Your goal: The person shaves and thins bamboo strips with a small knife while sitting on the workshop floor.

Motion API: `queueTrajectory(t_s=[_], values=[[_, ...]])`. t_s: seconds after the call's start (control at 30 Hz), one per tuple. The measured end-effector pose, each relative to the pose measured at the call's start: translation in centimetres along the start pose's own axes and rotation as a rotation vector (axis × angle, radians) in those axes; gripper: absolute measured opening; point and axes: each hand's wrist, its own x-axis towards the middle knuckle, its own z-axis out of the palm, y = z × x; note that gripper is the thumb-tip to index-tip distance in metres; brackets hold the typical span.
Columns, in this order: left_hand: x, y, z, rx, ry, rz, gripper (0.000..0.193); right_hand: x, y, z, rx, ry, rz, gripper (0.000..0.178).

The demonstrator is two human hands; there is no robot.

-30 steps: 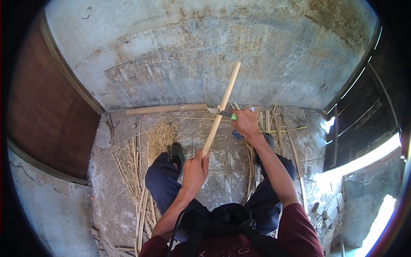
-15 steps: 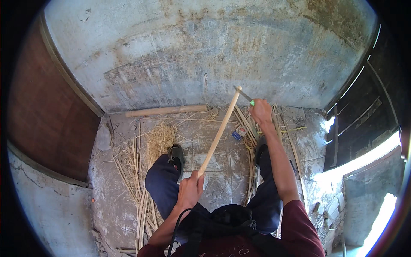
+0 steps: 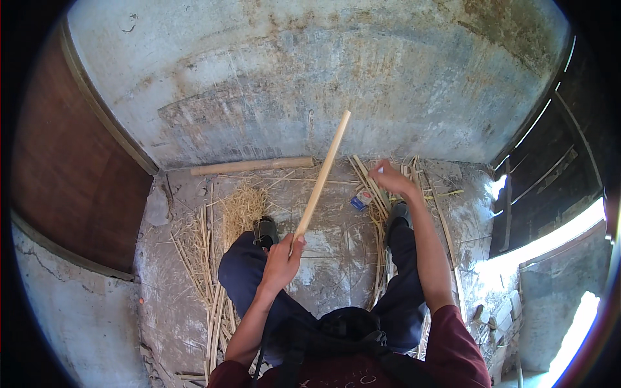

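My left hand [image 3: 282, 262] is closed round the lower end of a long, pale bamboo strip [image 3: 325, 169]. The strip slants up and to the right, its far tip in front of the wall. My right hand [image 3: 393, 179] is curled closed on the knife, off to the right of the strip and apart from it. Little of the knife can be made out now; a pale bit shows at the fingers, and the blade is blurred or hidden.
Thin shavings [image 3: 242, 210] and long split strips [image 3: 215, 304] lie beside my left foot. More strips [image 3: 378, 258] lie by my right foot, near a small blue packet [image 3: 359, 203]. A bamboo pole [image 3: 252, 166] rests along the base of the stained wall [image 3: 310, 77]. Broken blocks [image 3: 501, 315] sit at right.
My right hand has drawn down from the strip's far tip, and the knife's blade has left it. My left hand has moved slightly up, and the strip has swung a little left.
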Motion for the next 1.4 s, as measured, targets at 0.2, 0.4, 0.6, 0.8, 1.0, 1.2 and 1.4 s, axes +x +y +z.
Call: queueTrajectory(t_s=[0.2, 0.4, 0.6, 0.8, 1.0, 1.2, 1.4], values=[[2.8, 0.9, 0.0, -0.008, -0.016, -0.026, 0.037, 0.9, 3.4, 0.6, -0.364, 0.080, -0.155, 0.058], [5.4, 3.1, -0.6, -0.297, -0.133, -0.099, 0.036, -1.7, -1.9, 0.1, -0.080, 0.404, -0.253, 0.044], [6.3, 3.7, 0.0, -0.362, -0.140, -0.047, 0.037, -1.9, -2.0, 1.1, 0.007, 0.538, -0.453, 0.037], [5.5, 4.3, -0.3, -0.424, -0.163, -0.031, 0.038, -3.0, -3.0, 1.5, 0.141, 0.377, -0.430, 0.030], [5.2, 3.9, -0.2, -0.430, -0.165, -0.027, 0.038, -4.4, -4.7, 2.8, 0.316, 0.309, -0.510, 0.024], [5.4, 3.2, 0.5, -0.515, -0.187, -0.020, 0.031, -5.2, -4.9, 4.2, 0.205, 0.185, -0.712, 0.015], [5.3, 3.3, 0.8, -0.403, -0.130, -0.021, 0.028, -6.7, -5.9, 5.8, 0.038, 0.053, -0.745, 0.012]])
